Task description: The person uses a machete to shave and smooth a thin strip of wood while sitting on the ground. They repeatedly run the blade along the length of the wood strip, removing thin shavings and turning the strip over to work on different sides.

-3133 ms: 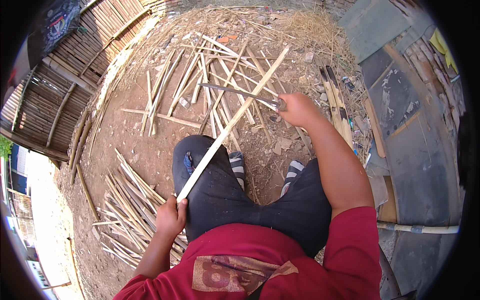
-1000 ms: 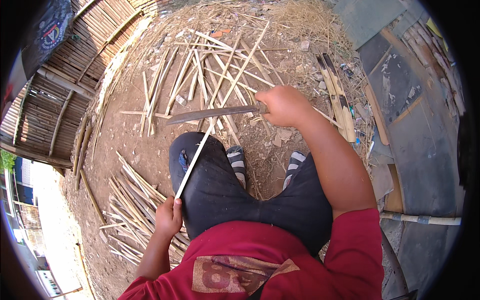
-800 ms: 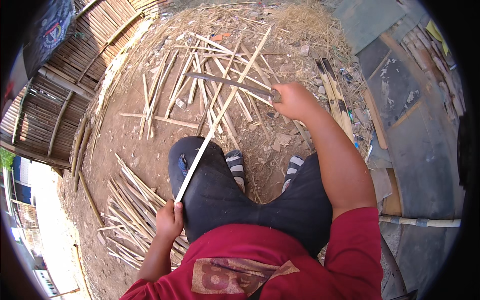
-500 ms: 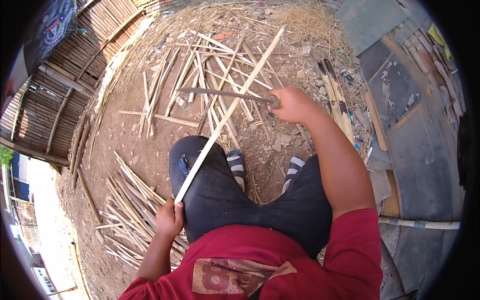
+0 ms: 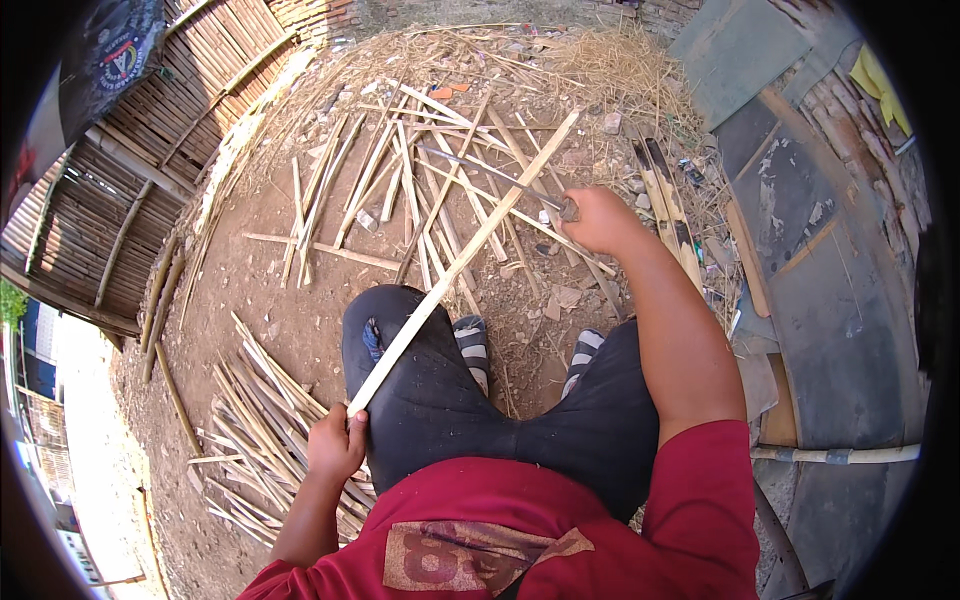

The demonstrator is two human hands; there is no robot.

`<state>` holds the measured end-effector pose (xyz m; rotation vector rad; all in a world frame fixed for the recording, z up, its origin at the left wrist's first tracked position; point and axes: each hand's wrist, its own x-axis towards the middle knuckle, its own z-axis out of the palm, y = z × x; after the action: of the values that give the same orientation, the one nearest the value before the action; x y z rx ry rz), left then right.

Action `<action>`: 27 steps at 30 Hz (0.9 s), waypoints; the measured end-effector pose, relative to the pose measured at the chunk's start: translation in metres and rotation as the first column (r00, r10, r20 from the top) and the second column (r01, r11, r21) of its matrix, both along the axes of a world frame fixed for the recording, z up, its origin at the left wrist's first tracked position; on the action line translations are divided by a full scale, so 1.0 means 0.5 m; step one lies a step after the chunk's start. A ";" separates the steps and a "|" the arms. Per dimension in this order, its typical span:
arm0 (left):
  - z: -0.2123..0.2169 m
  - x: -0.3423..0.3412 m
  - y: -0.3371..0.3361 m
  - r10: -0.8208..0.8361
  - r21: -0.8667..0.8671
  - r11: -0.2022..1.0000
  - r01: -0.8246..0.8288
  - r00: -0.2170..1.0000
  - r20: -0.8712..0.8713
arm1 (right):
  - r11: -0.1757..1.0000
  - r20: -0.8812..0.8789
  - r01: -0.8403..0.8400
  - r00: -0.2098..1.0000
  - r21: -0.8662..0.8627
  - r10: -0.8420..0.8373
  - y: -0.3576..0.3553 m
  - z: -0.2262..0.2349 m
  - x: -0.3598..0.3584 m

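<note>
In the head view, the blade of the knife [image 5: 548, 199], gripped in the right hand [image 5: 600, 222], now crosses nearer the far end of the bamboo slat [image 5: 436, 302], suggesting work there; the left hand [image 5: 337, 440] clasps its near end over the left thigh [image 5: 440, 385].

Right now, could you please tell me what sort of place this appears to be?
It looks like an outdoor yard, perhaps an informal work area: there is bare dirt ground, a slatted wall of bamboo-like poles on the left, and loose wooden strips scattered ahead.
</note>
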<state>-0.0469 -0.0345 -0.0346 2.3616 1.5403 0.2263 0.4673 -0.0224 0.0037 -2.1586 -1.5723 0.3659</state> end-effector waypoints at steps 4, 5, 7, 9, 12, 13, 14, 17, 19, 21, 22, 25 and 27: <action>0.012 -0.012 -0.001 -0.020 -0.005 1.000 0.020 1.000 0.005 | 0.960 0.200 -0.262 0.940 -0.104 0.278 -0.009 0.046 -0.089; 0.008 -0.019 -0.002 -0.019 -0.011 1.000 0.019 1.000 0.017 | 0.935 0.207 -0.312 0.916 -0.165 0.343 -0.012 0.077 -0.119; -0.002 -0.015 0.005 -0.042 -0.027 0.999 0.043 0.997 0.057 | 0.974 0.076 -0.187 0.977 -0.124 0.197 -0.008 0.043 -0.076; -0.012 -0.008 0.005 -0.033 -0.012 0.999 0.034 0.998 0.061 | 0.991 -0.210 0.012 0.977 -0.132 -0.040 -0.003 0.016 -0.005; 0.002 -0.008 0.010 -0.042 -0.016 0.999 0.043 0.998 0.042 | 0.997 0.057 0.061 0.996 0.046 -0.063 -0.013 -0.001 0.009; 0.007 -0.014 0.012 -0.057 -0.025 0.998 0.059 0.997 0.052 | 0.998 0.100 -0.008 0.995 0.066 0.002 -0.012 -0.001 0.000; 0.008 -0.017 0.015 -0.073 -0.034 0.997 0.075 0.995 0.062 | 0.997 0.122 -0.080 0.989 0.008 0.078 -0.010 -0.001 -0.011; 0.015 -0.024 0.008 -0.052 -0.083 0.995 0.057 0.997 0.063 | 0.936 0.202 -0.326 0.915 -0.136 0.348 -0.016 0.072 -0.104; 0.016 -0.013 0.010 -0.050 -0.084 0.995 0.056 0.996 0.075 | 0.962 0.146 -0.264 0.951 -0.073 0.272 -0.011 0.039 -0.059; 0.004 -0.007 0.010 -0.039 -0.071 0.997 0.044 0.996 0.079 | 0.996 -0.097 -0.081 0.992 -0.043 0.077 -0.012 0.020 -0.018; 0.003 -0.007 0.011 -0.041 -0.061 0.997 0.046 0.996 0.077 | 0.999 -0.069 -0.048 0.997 -0.019 0.046 -0.010 0.026 -0.007; 0.009 -0.015 0.009 -0.045 -0.062 0.997 0.049 0.997 0.062 | 0.997 0.080 -0.059 0.995 0.045 0.056 -0.020 0.040 -0.011; 0.010 -0.012 0.010 -0.056 -0.067 0.996 0.063 0.994 0.098 | 0.970 0.208 -0.244 0.948 -0.006 0.240 -0.016 0.048 -0.050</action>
<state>-0.0531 -0.0295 -0.0294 2.3038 1.4088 0.2644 0.4422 -0.0305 0.0276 -2.0468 -1.9566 0.2036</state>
